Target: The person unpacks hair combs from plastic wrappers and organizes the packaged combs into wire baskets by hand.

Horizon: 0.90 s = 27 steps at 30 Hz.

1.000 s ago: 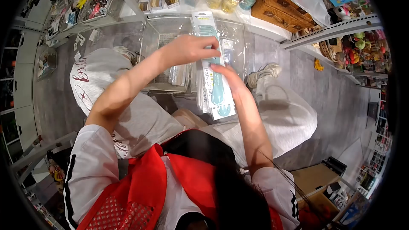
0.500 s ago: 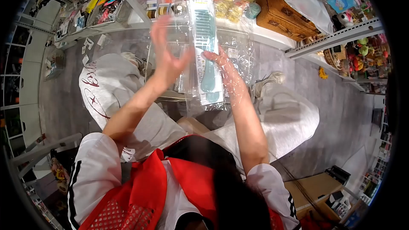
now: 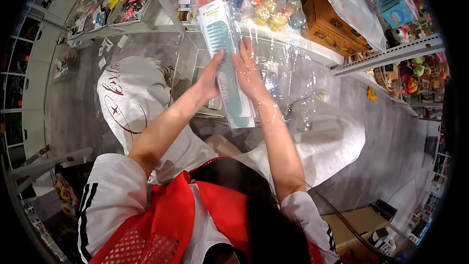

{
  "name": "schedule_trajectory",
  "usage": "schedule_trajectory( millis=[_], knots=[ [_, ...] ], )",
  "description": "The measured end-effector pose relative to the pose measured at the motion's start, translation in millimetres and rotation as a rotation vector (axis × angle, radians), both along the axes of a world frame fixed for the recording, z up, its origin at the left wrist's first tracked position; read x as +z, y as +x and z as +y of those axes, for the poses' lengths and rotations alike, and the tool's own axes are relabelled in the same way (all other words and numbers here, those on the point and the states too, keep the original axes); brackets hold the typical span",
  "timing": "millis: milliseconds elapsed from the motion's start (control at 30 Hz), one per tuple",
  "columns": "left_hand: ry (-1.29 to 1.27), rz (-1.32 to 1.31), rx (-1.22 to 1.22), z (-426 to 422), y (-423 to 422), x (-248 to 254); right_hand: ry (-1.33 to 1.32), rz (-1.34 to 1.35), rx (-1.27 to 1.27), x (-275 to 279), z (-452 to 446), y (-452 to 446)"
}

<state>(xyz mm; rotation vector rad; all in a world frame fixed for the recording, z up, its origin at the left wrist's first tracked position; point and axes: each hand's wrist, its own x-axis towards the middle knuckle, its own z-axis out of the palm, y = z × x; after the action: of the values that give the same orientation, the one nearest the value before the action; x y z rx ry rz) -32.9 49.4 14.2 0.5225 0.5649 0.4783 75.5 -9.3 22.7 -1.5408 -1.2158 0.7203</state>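
Observation:
A pale blue-green wide-tooth hair comb [image 3: 238, 101] lies in clear packaging with a white card, held upright and tilted slightly left. Another pack's end shows beneath it at the lower edge. My left hand [image 3: 209, 79] grips the pack from the left, thumb on its front and the other fingers largely hidden behind. Against the pack's right edge, my right hand [image 3: 249, 74] rests with fingers stretched out. A crinkled clear plastic bag [image 3: 293, 76] covers my right hand and forearm and spreads to the right.
Below the hands stands a clear bin [image 3: 188, 61] with packaged goods. Behind it, a white shelf [image 3: 325, 55] carries small wares and a brown woven box [image 3: 327, 22]. Another goods bin [image 3: 115, 17] stands at upper left; a metal rail [image 3: 386, 51] runs at right.
My left hand has come in from the left and taken hold of the comb pack. The pack has tilted left, my right fingers have straightened, and the bag has spread rightward.

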Motion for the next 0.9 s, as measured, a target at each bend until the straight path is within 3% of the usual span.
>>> schedule_trajectory(
  millis=[100,267,333,367,433,500,533,600,667,767,867,900],
  knots=[
    [-0.132,-0.189,0.077,0,6,-19,0.016,-0.063,0.075,25,4,1],
    [-0.072,-0.292,0.192,3,9,-29,0.063,-0.51,0.249,99,-62,1],
    [-0.085,-0.333,0.169,12,3,-37,-0.267,-0.491,0.484,143,-111,5],
    [-0.097,-0.349,0.162,15,0,-41,-0.403,-0.232,0.433,172,-131,17],
    [-0.137,-0.287,0.159,16,-4,-47,-0.135,-0.1,0.229,219,-130,10],
    [-0.194,-0.261,0.138,15,-4,-52,0.174,-0.407,-0.096,222,-97,16],
    [-0.23,-0.273,0.126,15,0,-60,0.084,-0.58,-0.273,207,-75,36],
    [-0.268,-0.304,0.097,13,7,-71,-0.12,-0.901,-0.283,165,-29,54],
    [-0.276,-0.345,0.071,9,11,-77,-0.539,-0.893,-0.16,155,6,55],
    [-0.316,-0.294,0.151,1,11,-77,-0.411,-0.872,-0.046,140,33,56],
    [-0.226,-0.261,0.168,-10,1,-55,-0.18,-0.77,0.085,171,34,11],
    [-0.243,-0.342,0.128,-12,-1,-60,-0.085,-0.877,0.104,172,35,5]
  ],
)
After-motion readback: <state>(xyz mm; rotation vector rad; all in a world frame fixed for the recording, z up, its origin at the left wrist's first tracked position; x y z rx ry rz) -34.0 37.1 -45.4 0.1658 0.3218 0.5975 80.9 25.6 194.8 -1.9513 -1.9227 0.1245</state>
